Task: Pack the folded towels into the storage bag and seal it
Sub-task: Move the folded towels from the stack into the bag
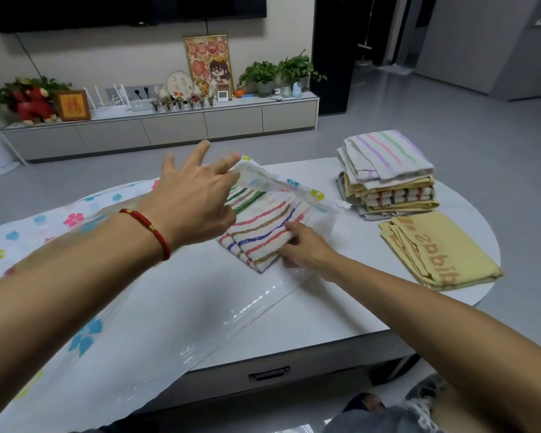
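Observation:
A clear storage bag (175, 301) printed with coloured flowers lies across the white table (341, 314). My left hand (197, 198) holds the bag's upper flap (263, 178) lifted at its mouth, fingers spread. My right hand (306, 250) grips a folded white towel with coloured stripes (263, 232), which lies partly inside the bag's mouth. To the right stands a stack of folded towels (388, 176). A folded yellow towel (438, 250) lies alone in front of that stack.
The table's front edge has a drawer handle (269, 373). Behind the table is grey floor and a low TV cabinet (169, 126) with plants, frames and ornaments. My knee and a shoe show at the bottom right.

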`<move>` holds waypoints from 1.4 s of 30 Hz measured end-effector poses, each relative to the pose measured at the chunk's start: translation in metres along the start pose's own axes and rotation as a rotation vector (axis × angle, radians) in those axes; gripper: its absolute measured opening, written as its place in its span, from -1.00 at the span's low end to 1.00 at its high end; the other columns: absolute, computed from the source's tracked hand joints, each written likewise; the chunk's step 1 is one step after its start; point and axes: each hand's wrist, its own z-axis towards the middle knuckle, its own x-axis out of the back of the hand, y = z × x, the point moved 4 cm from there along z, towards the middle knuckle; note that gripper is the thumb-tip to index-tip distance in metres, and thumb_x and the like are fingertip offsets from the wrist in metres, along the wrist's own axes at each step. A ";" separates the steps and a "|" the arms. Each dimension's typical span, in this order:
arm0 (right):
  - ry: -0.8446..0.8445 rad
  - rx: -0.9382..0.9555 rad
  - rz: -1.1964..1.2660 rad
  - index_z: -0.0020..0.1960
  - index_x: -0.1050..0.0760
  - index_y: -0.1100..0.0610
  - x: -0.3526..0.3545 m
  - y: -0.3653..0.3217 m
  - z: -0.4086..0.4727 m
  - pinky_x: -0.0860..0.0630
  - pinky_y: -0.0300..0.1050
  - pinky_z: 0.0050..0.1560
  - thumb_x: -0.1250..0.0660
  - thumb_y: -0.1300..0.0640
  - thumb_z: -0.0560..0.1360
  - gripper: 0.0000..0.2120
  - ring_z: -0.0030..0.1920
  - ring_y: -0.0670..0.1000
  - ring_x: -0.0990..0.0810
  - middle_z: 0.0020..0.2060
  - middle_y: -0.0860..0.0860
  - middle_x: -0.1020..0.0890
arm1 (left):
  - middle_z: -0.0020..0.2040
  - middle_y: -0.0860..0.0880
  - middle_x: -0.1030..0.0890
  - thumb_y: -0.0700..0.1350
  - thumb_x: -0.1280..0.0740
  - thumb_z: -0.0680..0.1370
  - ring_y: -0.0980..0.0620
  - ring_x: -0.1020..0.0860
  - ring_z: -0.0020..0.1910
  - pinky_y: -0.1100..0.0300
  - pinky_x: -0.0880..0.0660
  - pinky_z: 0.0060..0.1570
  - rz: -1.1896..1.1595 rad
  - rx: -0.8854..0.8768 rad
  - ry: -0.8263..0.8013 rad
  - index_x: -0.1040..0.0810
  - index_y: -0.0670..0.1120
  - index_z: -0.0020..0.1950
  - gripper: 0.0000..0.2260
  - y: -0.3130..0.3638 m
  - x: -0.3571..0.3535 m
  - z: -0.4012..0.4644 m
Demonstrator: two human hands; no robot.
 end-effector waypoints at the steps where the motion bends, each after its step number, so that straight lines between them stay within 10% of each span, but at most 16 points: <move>1: 0.003 0.007 -0.008 0.51 -0.34 0.05 0.007 -0.001 -0.008 -0.74 -0.04 -0.07 -0.38 0.21 0.59 -0.47 -0.06 0.11 -0.73 0.03 0.11 -0.66 | 0.61 0.03 -0.12 0.15 -0.25 0.54 -0.25 -0.02 0.56 -0.51 -0.14 0.34 0.006 -0.007 -0.005 -0.29 0.03 0.52 -0.43 0.003 -0.002 0.000; 7: 0.001 0.087 -0.161 0.01 -0.71 0.08 0.077 0.003 -0.062 -0.62 -0.23 -0.30 -0.37 0.14 0.56 -0.86 -0.34 -0.05 -0.70 -0.21 0.03 -0.76 | 0.60 -0.02 -0.14 0.14 -0.26 0.52 -0.27 -0.07 0.54 -0.49 -0.16 0.33 0.018 -0.024 -0.017 -0.42 0.01 0.41 -0.52 0.017 -0.016 0.002; 10: 0.265 0.081 -0.257 -0.18 -0.73 0.04 0.142 0.025 -0.079 -0.55 -0.19 -0.39 -0.40 0.07 0.52 -0.84 -0.41 -0.05 -0.64 -0.37 -0.03 -0.72 | 0.60 -0.02 -0.13 0.14 -0.28 0.51 -0.27 -0.08 0.53 -0.47 -0.18 0.34 -0.002 -0.019 -0.025 -0.42 0.05 0.40 -0.53 0.023 -0.021 0.004; 15: 0.650 -0.218 -0.688 0.18 -0.67 0.07 0.246 0.092 -0.071 -0.55 0.13 0.23 -0.28 0.08 0.58 -0.74 0.22 0.26 -0.56 0.18 0.21 -0.67 | 0.61 -0.01 -0.10 0.17 -0.29 0.51 -0.26 -0.06 0.54 -0.44 -0.22 0.34 -0.079 -0.003 -0.087 -0.38 0.13 0.46 -0.49 0.028 -0.028 0.006; 20: 0.479 -0.460 -0.698 0.58 -0.28 0.01 0.266 0.145 -0.054 -0.39 0.23 0.42 -0.26 -0.08 0.64 -0.46 0.43 0.34 -0.41 0.44 0.26 -0.47 | 0.61 -0.01 -0.09 0.17 -0.30 0.51 -0.25 -0.09 0.54 -0.35 -0.29 0.35 -0.184 0.027 -0.102 -0.32 0.17 0.50 -0.45 0.026 -0.031 0.005; 30: 0.294 -0.425 -0.100 0.33 -0.57 -0.16 0.265 0.139 -0.051 -0.55 0.10 0.25 -0.57 0.31 0.44 -0.42 0.32 0.20 -0.47 0.42 0.07 -0.42 | 0.60 -0.09 -0.13 0.18 -0.32 0.52 -0.26 -0.14 0.53 -0.27 -0.22 0.43 -0.255 0.106 -0.109 -0.30 0.17 0.51 -0.44 0.011 -0.026 -0.015; 34: 0.080 -0.455 0.219 0.17 -0.63 -0.12 0.246 0.128 -0.062 -0.72 -0.04 -0.15 -0.49 0.37 0.48 -0.55 0.15 0.18 -0.68 0.29 0.13 -0.63 | 0.60 -0.10 -0.12 0.16 -0.29 0.52 -0.24 -0.14 0.53 -0.22 -0.20 0.45 -0.256 0.146 -0.095 -0.30 0.15 0.51 -0.45 0.003 -0.026 -0.036; 42: -0.524 -0.172 0.281 0.40 -0.57 0.00 0.166 0.026 -0.107 -0.66 0.06 0.11 -0.52 0.23 0.45 -0.46 0.23 0.23 -0.69 0.29 0.16 -0.67 | 0.61 0.04 -0.06 0.15 -0.29 0.51 -0.21 -0.15 0.53 -0.29 -0.27 0.40 -0.241 0.150 -0.106 -0.04 0.05 0.60 -0.26 -0.020 -0.014 -0.016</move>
